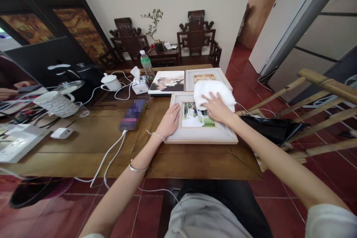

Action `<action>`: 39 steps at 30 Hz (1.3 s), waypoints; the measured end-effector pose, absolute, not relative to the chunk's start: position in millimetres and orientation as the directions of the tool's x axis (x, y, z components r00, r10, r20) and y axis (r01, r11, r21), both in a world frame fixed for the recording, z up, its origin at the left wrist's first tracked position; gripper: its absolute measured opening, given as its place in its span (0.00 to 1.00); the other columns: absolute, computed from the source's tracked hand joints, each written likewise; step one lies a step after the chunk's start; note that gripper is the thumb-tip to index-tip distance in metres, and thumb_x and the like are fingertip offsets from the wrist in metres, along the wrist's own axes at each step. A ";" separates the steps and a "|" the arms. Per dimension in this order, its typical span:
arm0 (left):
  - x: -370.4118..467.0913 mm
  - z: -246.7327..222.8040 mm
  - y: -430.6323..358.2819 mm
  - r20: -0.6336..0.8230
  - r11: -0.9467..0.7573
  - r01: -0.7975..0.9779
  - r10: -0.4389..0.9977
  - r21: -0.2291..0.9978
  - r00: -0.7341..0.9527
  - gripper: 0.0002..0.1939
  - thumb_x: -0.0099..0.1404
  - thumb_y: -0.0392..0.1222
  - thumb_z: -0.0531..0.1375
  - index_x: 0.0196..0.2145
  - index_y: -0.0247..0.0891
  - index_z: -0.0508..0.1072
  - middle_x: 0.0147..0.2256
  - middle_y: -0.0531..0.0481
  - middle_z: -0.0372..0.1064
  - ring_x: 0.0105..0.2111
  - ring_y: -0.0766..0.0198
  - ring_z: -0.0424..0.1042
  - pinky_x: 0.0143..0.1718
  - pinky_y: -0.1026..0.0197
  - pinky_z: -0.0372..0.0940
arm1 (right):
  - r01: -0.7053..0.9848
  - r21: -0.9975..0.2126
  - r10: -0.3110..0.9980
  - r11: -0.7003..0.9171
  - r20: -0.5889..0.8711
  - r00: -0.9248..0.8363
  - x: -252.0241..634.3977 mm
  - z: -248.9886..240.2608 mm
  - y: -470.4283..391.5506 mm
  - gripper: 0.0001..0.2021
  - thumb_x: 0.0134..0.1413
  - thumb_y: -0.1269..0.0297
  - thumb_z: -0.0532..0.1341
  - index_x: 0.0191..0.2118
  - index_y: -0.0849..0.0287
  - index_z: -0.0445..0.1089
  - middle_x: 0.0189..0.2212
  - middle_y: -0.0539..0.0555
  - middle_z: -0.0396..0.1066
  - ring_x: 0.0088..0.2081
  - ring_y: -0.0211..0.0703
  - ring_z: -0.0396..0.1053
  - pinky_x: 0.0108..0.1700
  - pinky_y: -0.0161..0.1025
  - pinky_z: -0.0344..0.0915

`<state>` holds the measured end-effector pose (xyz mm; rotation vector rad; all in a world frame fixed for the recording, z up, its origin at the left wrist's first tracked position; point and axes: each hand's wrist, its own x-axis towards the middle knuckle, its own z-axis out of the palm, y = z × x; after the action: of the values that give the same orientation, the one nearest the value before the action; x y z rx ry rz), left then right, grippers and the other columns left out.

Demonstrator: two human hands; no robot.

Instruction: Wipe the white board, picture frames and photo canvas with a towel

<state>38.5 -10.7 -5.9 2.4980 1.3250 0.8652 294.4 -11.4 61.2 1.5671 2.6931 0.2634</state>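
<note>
A light wooden picture frame (203,135) with a wide pale border lies flat near the table's front edge. Inside it is a photo (192,117) of people in wedding clothes on grass. My left hand (169,121) rests on the frame's left border, fingers stretched out along it. Over the frame's upper right part, my right hand (216,108) grips a folded white towel (213,91) from above, fingers partly spread. The towel hides part of the photo and of a second frame (189,78) behind. Left of that frame lies a white-edged photo panel (167,80).
A phone (131,115) on a white cable lies left of the frame. Beyond are a tissue box (141,85), green bottle (147,65), lidded cup (111,81), patterned mug (55,103) and power strip (19,145). A bamboo chair (320,93) stands right. Another person's hand (8,93) shows far left.
</note>
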 end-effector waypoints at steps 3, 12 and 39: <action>39.1 -7.2 -9.4 0.412 -0.584 0.704 0.803 0.404 0.429 0.24 0.72 0.38 0.46 0.61 0.26 0.64 0.64 0.31 0.58 0.66 0.49 0.55 0.67 0.43 0.51 | 0.843 0.152 0.853 0.516 0.008 -0.523 285.4 65.8 -42.6 0.25 0.56 0.78 0.51 0.58 0.66 0.68 0.67 0.65 0.55 0.66 0.73 0.49 0.62 0.71 0.46; 41.5 -7.8 -8.7 0.424 -0.586 0.718 0.798 0.377 0.429 0.24 0.71 0.37 0.46 0.60 0.25 0.65 0.62 0.31 0.61 0.66 0.48 0.55 0.67 0.42 0.52 | 0.762 -0.017 0.745 0.647 -0.196 -0.637 277.4 103.4 -154.0 0.27 0.54 0.81 0.51 0.59 0.61 0.68 0.62 0.65 0.63 0.64 0.64 0.58 0.60 0.62 0.58; 39.8 -10.4 -7.2 0.445 -0.603 0.713 0.782 0.359 0.437 0.24 0.70 0.37 0.47 0.60 0.27 0.66 0.61 0.33 0.63 0.66 0.49 0.56 0.66 0.41 0.53 | 0.707 -0.163 0.683 0.689 -0.183 -0.707 275.4 110.8 -162.2 0.31 0.45 0.86 0.49 0.55 0.58 0.69 0.65 0.59 0.60 0.64 0.63 0.57 0.59 0.62 0.59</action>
<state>39.8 -7.2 -10.4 2.5619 1.3384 0.8904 275.4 -162.2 110.8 1.1504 2.7866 -0.3372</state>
